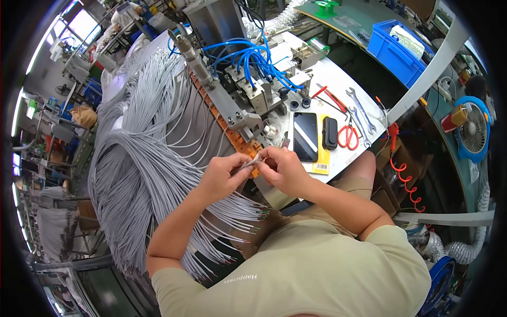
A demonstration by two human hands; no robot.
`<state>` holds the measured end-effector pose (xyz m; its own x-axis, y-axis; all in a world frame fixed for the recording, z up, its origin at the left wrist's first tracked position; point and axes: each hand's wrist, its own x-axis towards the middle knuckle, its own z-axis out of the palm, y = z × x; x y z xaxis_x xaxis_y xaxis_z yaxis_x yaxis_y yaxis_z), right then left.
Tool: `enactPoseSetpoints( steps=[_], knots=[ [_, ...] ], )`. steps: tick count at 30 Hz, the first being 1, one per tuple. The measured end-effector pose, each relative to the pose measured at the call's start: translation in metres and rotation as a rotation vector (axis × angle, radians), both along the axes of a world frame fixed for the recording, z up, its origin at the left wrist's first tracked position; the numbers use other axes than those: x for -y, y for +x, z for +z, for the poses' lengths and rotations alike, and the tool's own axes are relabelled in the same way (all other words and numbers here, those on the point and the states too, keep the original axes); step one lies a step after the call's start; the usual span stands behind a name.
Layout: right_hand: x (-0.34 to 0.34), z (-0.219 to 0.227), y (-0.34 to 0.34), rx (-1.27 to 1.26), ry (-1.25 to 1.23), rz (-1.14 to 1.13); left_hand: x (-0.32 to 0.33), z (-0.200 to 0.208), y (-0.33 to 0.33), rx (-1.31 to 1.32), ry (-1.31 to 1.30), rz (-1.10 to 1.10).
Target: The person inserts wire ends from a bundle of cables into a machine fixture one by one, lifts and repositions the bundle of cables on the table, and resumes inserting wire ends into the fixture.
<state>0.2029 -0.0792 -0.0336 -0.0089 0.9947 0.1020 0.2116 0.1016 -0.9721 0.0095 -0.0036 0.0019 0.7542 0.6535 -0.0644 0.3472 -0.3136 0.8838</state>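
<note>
Both of my hands meet at the near end of a bench machine (224, 103) with an orange toothed strip (232, 137). My left hand (226, 174) pinches the end of a grey cable, its fingers closed. Close beside it, my right hand (282, 168) is also closed on the cable end (255, 162); the fingertips hide most of it. A large bundle of grey cables (153, 164) spreads over the bench to my left. Their near ends show small coloured wires (256, 228). Several cables run from the bundle to the orange strip.
Right of the machine lie a dark phone (306, 136), a black case (330, 133), red-handled scissors (348, 137) and wrenches (362, 108). Blue air hoses (253, 58) loop over the machine. Farther right are a blue bin (397, 55), a blue fan (471, 131) and a red coiled hose (404, 177).
</note>
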Motion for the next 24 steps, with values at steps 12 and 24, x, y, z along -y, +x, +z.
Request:
enactPoseSetpoints(
  steps=[12,24],
  knots=[
    [-0.015,-0.011,0.005,0.416,0.588,-0.115,-0.003,0.010,-0.001,0.050,0.517,0.034],
    [-0.045,-0.037,0.026,-0.080,-0.124,-0.073,-0.005,0.014,-0.006,-0.084,-0.341,-0.080]
  ],
)
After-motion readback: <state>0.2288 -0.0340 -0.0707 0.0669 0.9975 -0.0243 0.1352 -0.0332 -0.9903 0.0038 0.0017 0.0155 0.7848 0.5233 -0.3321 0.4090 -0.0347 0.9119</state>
